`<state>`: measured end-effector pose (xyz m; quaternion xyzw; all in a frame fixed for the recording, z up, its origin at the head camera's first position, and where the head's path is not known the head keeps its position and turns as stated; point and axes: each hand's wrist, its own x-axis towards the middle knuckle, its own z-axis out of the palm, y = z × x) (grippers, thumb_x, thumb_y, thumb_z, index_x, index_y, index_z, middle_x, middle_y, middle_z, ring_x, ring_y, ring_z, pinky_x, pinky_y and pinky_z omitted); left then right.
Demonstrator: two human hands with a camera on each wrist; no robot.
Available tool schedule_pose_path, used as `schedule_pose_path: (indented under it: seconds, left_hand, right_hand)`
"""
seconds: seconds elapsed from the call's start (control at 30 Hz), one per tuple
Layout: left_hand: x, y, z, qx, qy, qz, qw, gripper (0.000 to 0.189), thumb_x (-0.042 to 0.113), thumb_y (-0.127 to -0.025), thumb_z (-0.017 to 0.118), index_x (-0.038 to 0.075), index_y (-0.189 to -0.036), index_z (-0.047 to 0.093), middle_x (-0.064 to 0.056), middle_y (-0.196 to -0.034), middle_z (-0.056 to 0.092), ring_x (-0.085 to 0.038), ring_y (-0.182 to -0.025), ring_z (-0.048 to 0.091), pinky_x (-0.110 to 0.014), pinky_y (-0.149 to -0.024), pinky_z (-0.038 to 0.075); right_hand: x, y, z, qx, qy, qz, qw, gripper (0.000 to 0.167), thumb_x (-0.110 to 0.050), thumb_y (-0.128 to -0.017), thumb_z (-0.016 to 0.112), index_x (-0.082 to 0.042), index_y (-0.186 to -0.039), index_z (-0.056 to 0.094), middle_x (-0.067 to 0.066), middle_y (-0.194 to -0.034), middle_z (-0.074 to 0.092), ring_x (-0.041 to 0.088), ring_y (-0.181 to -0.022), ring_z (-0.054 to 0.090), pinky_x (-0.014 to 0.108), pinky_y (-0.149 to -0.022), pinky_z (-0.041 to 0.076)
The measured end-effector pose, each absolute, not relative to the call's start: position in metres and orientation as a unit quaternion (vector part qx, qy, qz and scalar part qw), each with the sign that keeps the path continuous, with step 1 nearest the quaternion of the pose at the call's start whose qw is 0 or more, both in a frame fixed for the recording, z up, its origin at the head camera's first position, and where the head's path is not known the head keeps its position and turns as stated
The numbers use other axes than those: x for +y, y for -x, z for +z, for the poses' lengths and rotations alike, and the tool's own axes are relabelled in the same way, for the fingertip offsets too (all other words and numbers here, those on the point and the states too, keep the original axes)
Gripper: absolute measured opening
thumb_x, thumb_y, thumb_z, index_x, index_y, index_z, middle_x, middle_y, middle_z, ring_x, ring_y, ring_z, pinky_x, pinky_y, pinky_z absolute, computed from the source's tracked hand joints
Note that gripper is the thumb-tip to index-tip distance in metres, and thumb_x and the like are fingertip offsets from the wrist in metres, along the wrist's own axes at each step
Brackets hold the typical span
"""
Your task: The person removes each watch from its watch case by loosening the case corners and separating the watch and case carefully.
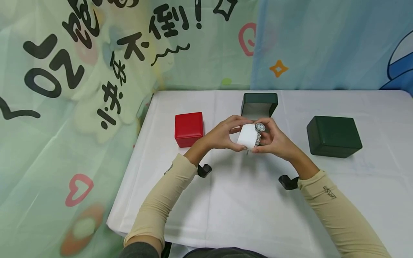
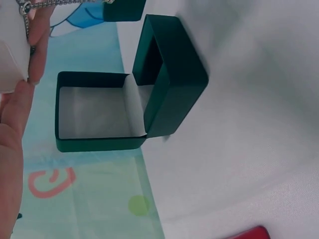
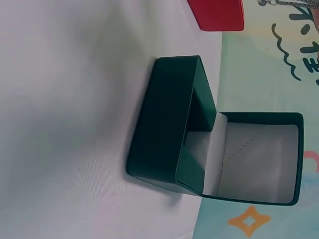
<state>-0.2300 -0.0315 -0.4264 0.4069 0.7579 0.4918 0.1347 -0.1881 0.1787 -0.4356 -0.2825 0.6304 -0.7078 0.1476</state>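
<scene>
Between both hands, above the table, is a white watch cushion (image 1: 246, 137) with a silver wristwatch (image 1: 260, 127) at its right side. The watch has a round dial and a chain-like bracelet. My left hand (image 1: 224, 134) grips the cushion from the left, thumb below and fingers above. From the other side, my right hand (image 1: 278, 142) holds the watch end, its thumb low at the cushion's edge. Behind the hands stands an open dark green box (image 1: 259, 103), lid raised. The left wrist view shows the box's pale lining (image 2: 94, 112); in the right wrist view only a bit of chain (image 3: 289, 4) shows.
A closed red box (image 1: 189, 129) sits to the left, near the left forearm. At the right stands a closed dark green box (image 1: 335, 137). All rest on a white-covered table (image 1: 238, 215), with a printed curtain (image 1: 206, 61) hanging behind and to the left.
</scene>
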Motion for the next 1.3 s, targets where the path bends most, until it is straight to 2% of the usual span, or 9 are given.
schedule_pose_path:
  seconds: [0.27, 0.4, 0.5, 0.77, 0.9, 1.17, 1.3]
  left_hand:
    - [-0.032, 0.231, -0.422, 0.762, -0.389, 0.499, 0.133, 0.067, 0.004, -0.068, 0.077, -0.001, -0.128, 0.048, -0.013, -0.127, 0.041, -0.017, -0.118, 0.041, -0.021, -0.096, 0.042]
    - [-0.032, 0.233, -0.419, 0.769, -0.382, 0.497, 0.126, 0.067, 0.006, -0.069, 0.076, 0.001, -0.130, 0.047, -0.012, -0.127, 0.041, -0.017, -0.119, 0.041, -0.022, -0.098, 0.040]
    - [-0.033, 0.235, -0.419, 0.778, -0.378, 0.488, 0.117, 0.070, 0.007, -0.070, 0.076, 0.001, -0.132, 0.044, -0.013, -0.128, 0.040, -0.018, -0.120, 0.041, -0.022, -0.099, 0.039]
    - [-0.031, 0.235, -0.421, 0.804, -0.386, 0.443, 0.090, 0.071, 0.011, -0.071, 0.076, 0.000, -0.133, 0.043, -0.014, -0.130, 0.039, -0.020, -0.120, 0.040, -0.019, -0.099, 0.038]
    - [-0.030, 0.236, -0.423, 0.807, -0.390, 0.434, 0.087, 0.071, 0.013, -0.072, 0.076, 0.001, -0.133, 0.043, -0.014, -0.130, 0.038, -0.019, -0.120, 0.039, -0.017, -0.099, 0.037]
    - [-0.028, 0.236, -0.422, 0.811, -0.381, 0.435, 0.090, 0.073, 0.014, -0.071, 0.077, 0.000, -0.133, 0.042, -0.014, -0.131, 0.038, -0.020, -0.121, 0.038, -0.017, -0.099, 0.038]
    - [-0.027, 0.236, -0.423, 0.811, -0.371, 0.442, 0.100, 0.074, 0.014, -0.070, 0.078, 0.001, -0.133, 0.042, -0.013, -0.131, 0.038, -0.019, -0.121, 0.038, -0.018, -0.099, 0.038]
  right_hand:
    - [0.179, 0.185, -0.430, 0.639, 0.248, -0.716, 0.128, 0.067, 0.016, -0.073, 0.064, -0.019, -0.116, 0.026, 0.003, -0.118, 0.032, 0.006, -0.094, 0.058, 0.019, -0.073, 0.053]
    - [0.179, 0.185, -0.426, 0.660, 0.236, -0.703, 0.120, 0.069, 0.014, -0.076, 0.062, -0.012, -0.128, 0.023, 0.001, -0.121, 0.033, 0.005, -0.097, 0.057, 0.018, -0.075, 0.052]
    - [0.179, 0.185, -0.426, 0.679, 0.216, -0.692, 0.116, 0.076, 0.011, -0.079, 0.061, -0.007, -0.136, 0.015, 0.001, -0.125, 0.030, 0.002, -0.102, 0.054, 0.016, -0.078, 0.050]
    - [0.180, 0.184, -0.429, 0.705, 0.178, -0.674, 0.130, 0.086, 0.009, -0.081, 0.060, -0.003, -0.143, 0.002, 0.022, -0.140, 0.018, -0.005, -0.103, 0.053, 0.015, -0.079, 0.049]
    - [0.182, 0.184, -0.427, 0.729, 0.171, -0.648, 0.138, 0.087, 0.008, -0.081, 0.060, -0.005, -0.144, 0.001, 0.027, -0.142, 0.017, -0.007, -0.100, 0.054, 0.015, -0.077, 0.050]
    - [0.195, 0.184, -0.426, 0.742, 0.166, -0.632, 0.148, 0.088, 0.006, -0.082, 0.060, -0.008, -0.145, 0.000, 0.027, -0.142, 0.018, -0.008, -0.099, 0.055, 0.014, -0.077, 0.050]
    - [0.207, 0.184, -0.427, 0.745, 0.170, -0.630, 0.137, 0.079, 0.003, -0.087, 0.056, -0.005, -0.145, 0.003, 0.025, -0.140, 0.022, -0.009, -0.102, 0.055, 0.012, -0.078, 0.049]
